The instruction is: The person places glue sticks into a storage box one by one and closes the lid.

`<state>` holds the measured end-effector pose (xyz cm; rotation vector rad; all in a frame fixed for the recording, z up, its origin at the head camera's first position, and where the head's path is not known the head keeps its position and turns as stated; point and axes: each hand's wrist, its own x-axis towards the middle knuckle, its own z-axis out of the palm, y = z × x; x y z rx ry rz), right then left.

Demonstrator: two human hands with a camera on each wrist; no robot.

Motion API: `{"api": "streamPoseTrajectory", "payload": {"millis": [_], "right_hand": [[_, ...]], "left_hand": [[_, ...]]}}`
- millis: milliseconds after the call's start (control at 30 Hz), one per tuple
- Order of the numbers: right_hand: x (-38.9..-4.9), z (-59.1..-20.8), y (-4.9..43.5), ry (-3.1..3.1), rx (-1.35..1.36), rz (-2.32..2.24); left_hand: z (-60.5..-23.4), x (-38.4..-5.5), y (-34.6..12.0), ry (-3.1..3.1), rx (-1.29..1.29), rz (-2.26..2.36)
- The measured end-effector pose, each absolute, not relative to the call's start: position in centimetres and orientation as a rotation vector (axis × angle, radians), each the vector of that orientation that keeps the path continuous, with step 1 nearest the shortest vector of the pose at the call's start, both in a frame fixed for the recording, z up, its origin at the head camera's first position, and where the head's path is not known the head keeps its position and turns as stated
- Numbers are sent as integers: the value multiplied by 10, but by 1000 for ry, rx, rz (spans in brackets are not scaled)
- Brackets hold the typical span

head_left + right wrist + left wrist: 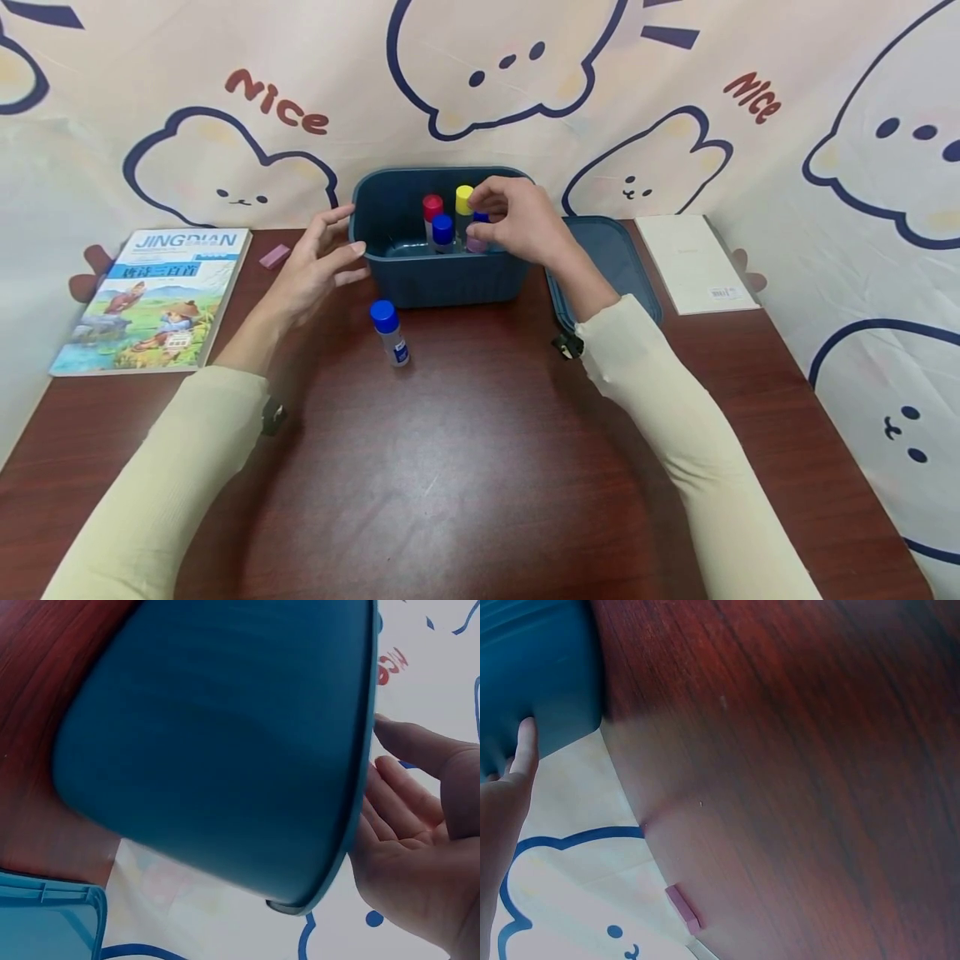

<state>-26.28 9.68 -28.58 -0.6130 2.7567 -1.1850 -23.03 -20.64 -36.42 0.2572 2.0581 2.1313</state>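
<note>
A dark blue plastic bin (450,282) stands against the back cloth. Inside it are upright glue sticks: one red-capped (432,207), one yellow-capped (464,200), one blue-capped (442,229), and another with a blue cap (481,218) partly hidden by my right hand. My right hand (517,215) hovers over the bin's right side, thumb and fingers apart; in the right wrist view its fingertips are partly behind the rim. With loosely extended fingers, my left hand (318,254) touches the bin's left end. A blue-capped clear glue stick (390,333) stands on the table before the bin.
The bin's lid (611,267) lies right of it, partly under my right forearm. Farther right is a white book (693,265). On the left lie a picture-covered book (153,300) and a small pink block (274,256). A printed cloth (360,83) hangs behind the table.
</note>
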Motion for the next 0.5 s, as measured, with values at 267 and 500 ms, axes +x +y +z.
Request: {"api": "streamPoseTrajectory", "payload": {"millis": [267,500], "right_hand": [[-249,-283,92,2721,-722,-1290],[-236,-292,85,2688,-912,-1473]], "left_hand": [[-364,-230,-206,2066,260,2129],[-364,-230,-206,2071,249,2121]]}}
